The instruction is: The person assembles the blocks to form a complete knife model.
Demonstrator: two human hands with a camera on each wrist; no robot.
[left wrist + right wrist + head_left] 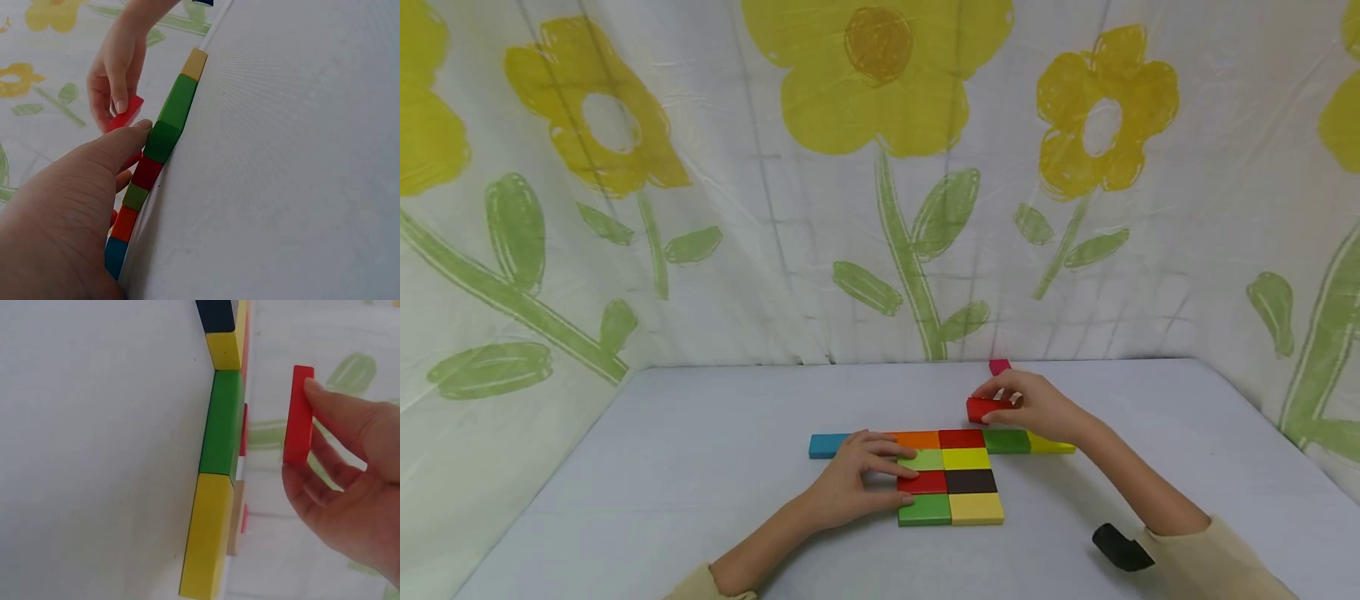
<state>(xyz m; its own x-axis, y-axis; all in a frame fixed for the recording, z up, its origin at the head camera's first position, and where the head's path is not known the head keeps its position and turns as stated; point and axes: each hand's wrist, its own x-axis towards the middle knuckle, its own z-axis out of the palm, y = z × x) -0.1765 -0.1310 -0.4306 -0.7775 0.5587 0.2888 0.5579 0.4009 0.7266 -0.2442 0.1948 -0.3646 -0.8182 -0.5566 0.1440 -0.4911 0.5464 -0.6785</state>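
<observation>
Flat colored blocks lie edge to edge on the white table. A back row runs from a blue block [826,446] past an orange block [919,439] to a yellow block [1054,446]. In front of it sit paired blocks, among them a dark brown block [972,481] and a pale yellow block [976,509]. My left hand [848,483] rests along their left side, fingers extended, fingertips touching the light green, red and green [169,119] blocks. Above the back row, my right hand [1036,406] pinches a red block [299,419] between thumb and fingers, off the table.
A pink block [999,366] lies at the table's back edge, partly hidden by the right hand. Behind the table [700,433] hangs a white curtain [722,317] printed with yellow flowers. A black object [1122,547] sits by the right sleeve.
</observation>
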